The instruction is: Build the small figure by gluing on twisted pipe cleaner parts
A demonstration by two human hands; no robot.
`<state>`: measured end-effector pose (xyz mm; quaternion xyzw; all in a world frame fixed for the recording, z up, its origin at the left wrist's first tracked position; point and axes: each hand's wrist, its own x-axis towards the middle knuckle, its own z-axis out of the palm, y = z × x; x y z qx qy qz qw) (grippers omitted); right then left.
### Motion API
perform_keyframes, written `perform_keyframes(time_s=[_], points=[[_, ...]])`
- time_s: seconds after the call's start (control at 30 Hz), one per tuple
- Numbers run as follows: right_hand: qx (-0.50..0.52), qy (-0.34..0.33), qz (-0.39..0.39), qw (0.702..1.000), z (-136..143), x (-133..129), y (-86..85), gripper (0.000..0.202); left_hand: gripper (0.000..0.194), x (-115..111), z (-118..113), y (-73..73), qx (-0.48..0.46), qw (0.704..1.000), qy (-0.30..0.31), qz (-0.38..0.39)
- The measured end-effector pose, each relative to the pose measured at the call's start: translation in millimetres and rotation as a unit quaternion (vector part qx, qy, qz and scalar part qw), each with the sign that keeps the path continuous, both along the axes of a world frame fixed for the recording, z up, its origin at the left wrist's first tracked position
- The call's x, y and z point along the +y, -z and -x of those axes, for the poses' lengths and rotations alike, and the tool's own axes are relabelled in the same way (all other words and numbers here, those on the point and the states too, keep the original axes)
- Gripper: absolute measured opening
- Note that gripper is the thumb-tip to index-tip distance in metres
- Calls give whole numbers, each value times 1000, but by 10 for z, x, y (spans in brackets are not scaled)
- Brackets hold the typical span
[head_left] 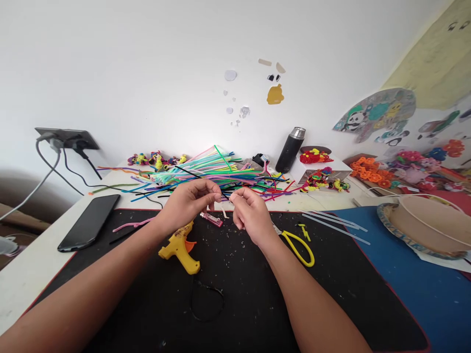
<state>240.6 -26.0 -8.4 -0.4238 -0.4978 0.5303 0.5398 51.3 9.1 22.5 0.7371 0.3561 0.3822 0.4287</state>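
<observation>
My left hand (193, 201) and my right hand (252, 213) are close together above the black mat (235, 294), each with its fingers pinched. A thin black pipe cleaner (225, 196) spans the small gap between their fingertips, held at both sides. Below my left hand lies a yellow glue gun (181, 250) with an orange trigger. A pink lighter (211, 219) rests on the mat beneath the hands. Just right of my right wrist are yellow-handled scissors (300, 248), partly hidden by it.
Behind the hands is a pile of coloured pipe cleaners (206, 171). A phone (89, 223) lies at the left. A black bottle (290, 149) stands at the back. Glue sticks (336, 225) and a round tray (390, 235) are at the right.
</observation>
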Motion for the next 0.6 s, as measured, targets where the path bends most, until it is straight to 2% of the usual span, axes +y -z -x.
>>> perform_keyframes(time_s=[0.17,0.33,0.6], points=[[-35,-64,-6,997,22,-37,3,32,24,15,21,-27,-14,1000,-7,23],[-65,-121,11,990,50,-70,-2,27,23,14,40,-23,1,1000,4,17],[-71,-80,-1,994,35,-71,-47,32,23,34,108,-28,100,993,4,-61]])
